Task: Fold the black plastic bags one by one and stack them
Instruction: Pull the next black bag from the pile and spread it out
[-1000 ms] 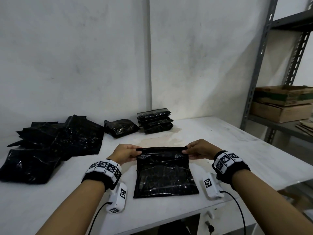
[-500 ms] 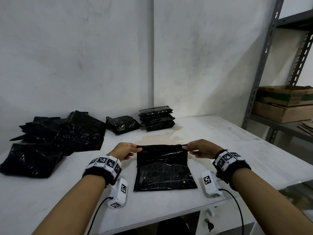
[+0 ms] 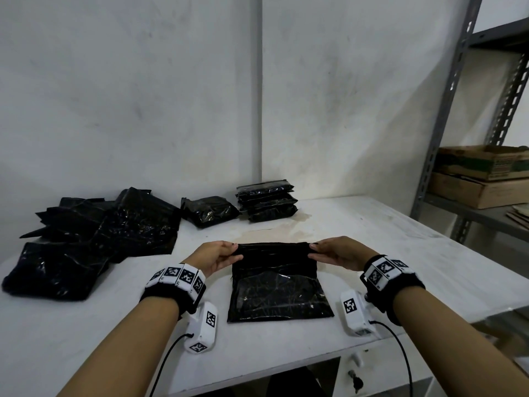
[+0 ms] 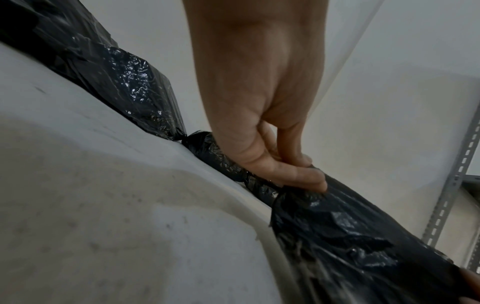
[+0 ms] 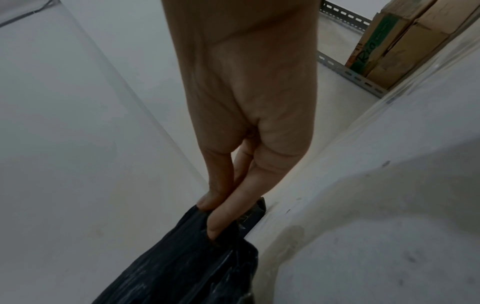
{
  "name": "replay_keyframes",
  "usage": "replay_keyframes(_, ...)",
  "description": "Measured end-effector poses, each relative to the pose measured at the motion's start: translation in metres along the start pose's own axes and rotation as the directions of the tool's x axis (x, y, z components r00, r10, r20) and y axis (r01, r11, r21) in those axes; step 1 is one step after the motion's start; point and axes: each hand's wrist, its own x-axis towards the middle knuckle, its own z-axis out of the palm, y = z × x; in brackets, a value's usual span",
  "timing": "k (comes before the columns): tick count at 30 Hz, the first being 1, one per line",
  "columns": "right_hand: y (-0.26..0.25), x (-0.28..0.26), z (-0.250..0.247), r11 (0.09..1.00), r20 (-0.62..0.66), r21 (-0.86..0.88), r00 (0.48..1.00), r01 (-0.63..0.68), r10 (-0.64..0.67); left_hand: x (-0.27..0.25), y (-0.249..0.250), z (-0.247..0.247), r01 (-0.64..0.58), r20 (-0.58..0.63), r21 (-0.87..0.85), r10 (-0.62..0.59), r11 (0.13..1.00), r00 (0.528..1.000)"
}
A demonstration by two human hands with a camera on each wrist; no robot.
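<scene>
Two hands [image 3: 213, 255] [image 3: 339, 252] pinch one bag [image 3: 277, 293].

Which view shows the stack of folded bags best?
The head view: the stack of folded bags sits whole near the wall. The left wrist view shows only dark plastic behind the left hand; the right wrist view shows none of it.

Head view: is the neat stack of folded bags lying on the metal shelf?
No, the stack of folded bags sits on the white table by the wall; the shelf holds cardboard boxes.

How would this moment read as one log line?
step: folding bag | hands: left hand, right hand pinch far edge | stack: behind
</scene>
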Motion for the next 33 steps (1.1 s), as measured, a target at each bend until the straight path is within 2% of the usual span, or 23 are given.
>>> replay_keyframes(4,0.0,-0.002,0.0,0.997,-0.005,0.081,1.0,0.005,-0.005,-0.003,0.001,0.002,-0.026,-0.001,-0.008,0.026,1.0,1.0)
replay_keyframes(11,0.001,-0.002,0.007,0.998,-0.063,0.058,0.998,-0.023,0.026,-0.005,0.004,0.005,-0.04,-0.071,-0.005,0.04,0.999,0.997)
replay_keyframes(13,-0.001,-0.002,0.01,0.999,-0.117,-0.051,0.993,0.0,-0.006,-0.004,0.004,0.008,-0.029,-0.095,0.02,0.03,0.999,0.995)
replay_keyframes(16,-0.006,-0.005,0.011,0.948,-0.2,-0.319,0.977,0.011,-0.078,-0.005,0.002,0.009,0.041,-0.087,0.19,-0.024,0.981,0.996)
replay_keyframes(19,-0.008,-0.005,0.008,0.915,-0.207,-0.404,0.976,-0.017,-0.074,-0.007,0.002,0.006,0.1,-0.085,0.328,-0.076,0.939,0.993)
replay_keyframes(23,-0.005,-0.004,0.006,0.949,-0.174,-0.309,0.985,-0.056,0.001,-0.008,0.006,0.006,0.152,-0.121,0.322,-0.118,0.934,0.986)
replay_keyframes(27,-0.002,-0.002,0.007,0.981,-0.104,-0.182,0.993,-0.066,0.047,-0.011,0.008,0.01,0.195,-0.017,0.211,-0.196,0.958,0.981)
replay_keyframes(29,-0.001,-0.002,0.007,0.991,-0.042,-0.116,0.997,-0.07,0.066,-0.014,0.009,0.01,0.19,0.038,0.14,-0.197,0.972,0.98)
replay_keyframes(33,0.002,0.0,0.005,0.997,0.013,-0.035,0.997,-0.075,0.076,-0.017,0.008,0.012,0.178,0.039,0.114,-0.184,0.977,0.982)
